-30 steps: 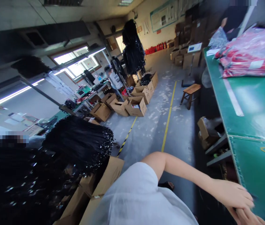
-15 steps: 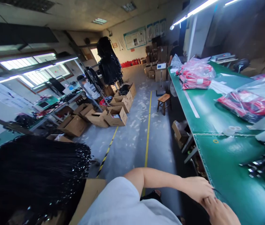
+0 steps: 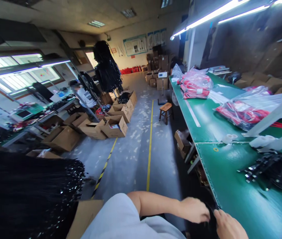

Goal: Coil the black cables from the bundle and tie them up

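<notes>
My left hand is closed, fingers curled down, just off the near edge of the green table. Close to its right, my right hand pinches a thin black cable at the table edge. The cable appears to run between both hands, though most of it is lost against the dark floor. On the table to the right lies a bundle of black cables with shiny metallic ends.
The green table carries bagged red cables, white rolls and a yellow ring. Black cables hang at my left. Cardboard boxes and a wooden stool stand ahead. A person sits at the left bench.
My hands, which were together, have moved apart, the left one going further left. The view has turned slightly to the right.
</notes>
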`<state>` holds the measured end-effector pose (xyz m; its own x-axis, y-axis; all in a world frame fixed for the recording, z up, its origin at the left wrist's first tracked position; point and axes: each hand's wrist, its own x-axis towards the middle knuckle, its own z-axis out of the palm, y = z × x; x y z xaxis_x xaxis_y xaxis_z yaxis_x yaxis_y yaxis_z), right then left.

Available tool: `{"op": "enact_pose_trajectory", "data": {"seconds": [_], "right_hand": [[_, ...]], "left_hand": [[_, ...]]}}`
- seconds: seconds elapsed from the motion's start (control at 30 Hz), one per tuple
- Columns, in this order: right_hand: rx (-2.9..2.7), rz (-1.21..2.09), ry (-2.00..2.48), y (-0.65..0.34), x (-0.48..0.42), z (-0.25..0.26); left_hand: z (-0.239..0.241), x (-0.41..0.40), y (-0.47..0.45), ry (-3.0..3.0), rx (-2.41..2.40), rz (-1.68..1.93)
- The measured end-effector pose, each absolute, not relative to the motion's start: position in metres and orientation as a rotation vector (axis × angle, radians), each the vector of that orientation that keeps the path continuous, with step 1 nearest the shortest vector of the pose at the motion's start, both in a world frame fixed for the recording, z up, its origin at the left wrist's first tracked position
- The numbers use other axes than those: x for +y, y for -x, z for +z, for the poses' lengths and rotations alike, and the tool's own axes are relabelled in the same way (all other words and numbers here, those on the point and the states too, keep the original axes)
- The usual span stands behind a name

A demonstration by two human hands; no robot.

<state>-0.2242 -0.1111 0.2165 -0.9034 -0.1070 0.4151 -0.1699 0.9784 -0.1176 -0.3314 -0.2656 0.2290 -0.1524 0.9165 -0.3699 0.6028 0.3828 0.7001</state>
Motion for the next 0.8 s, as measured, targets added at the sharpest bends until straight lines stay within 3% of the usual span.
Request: {"op": "enact_pose_trajectory", "data": {"seconds": [0.13,0.23,0.3,0.37,0.5,0.63,0.7,0.8], "right_hand": [[-2.544,-0.115,-0.583,0.234,-0.128,0.238],[-2.581,-0.078,-0.517,0.242,-0.129,0.243],[-2.682,0.043,-0.303,0.245,-0.125,0.240],[-2.799,0.236,-0.008,0.247,-0.120,0.236],[-2.924,0.727,0.608,0.250,-0.123,0.241],[-2.720,1.179,0.954,0.243,-0.160,0.271],[-2.522,1.561,0.869,0.231,-0.177,0.289],[-2.255,1.879,1.022,0.199,-0.180,0.306]], "left_hand": [[0.249,-0.264,0.368,-1.869,1.958,0.519],[0.247,-0.247,0.379,-1.724,1.864,0.201],[0.239,-0.240,0.373,-1.464,1.989,0.252],[0.231,-0.236,0.359,-1.113,2.041,0.555],[0.226,-0.234,0.334,-0.422,1.700,1.181],[0.246,-0.251,0.322,-0.298,1.599,1.283],[0.263,-0.266,0.322,-0.235,1.563,1.303],[0.289,-0.281,0.328,-0.153,1.303,1.552]]}}
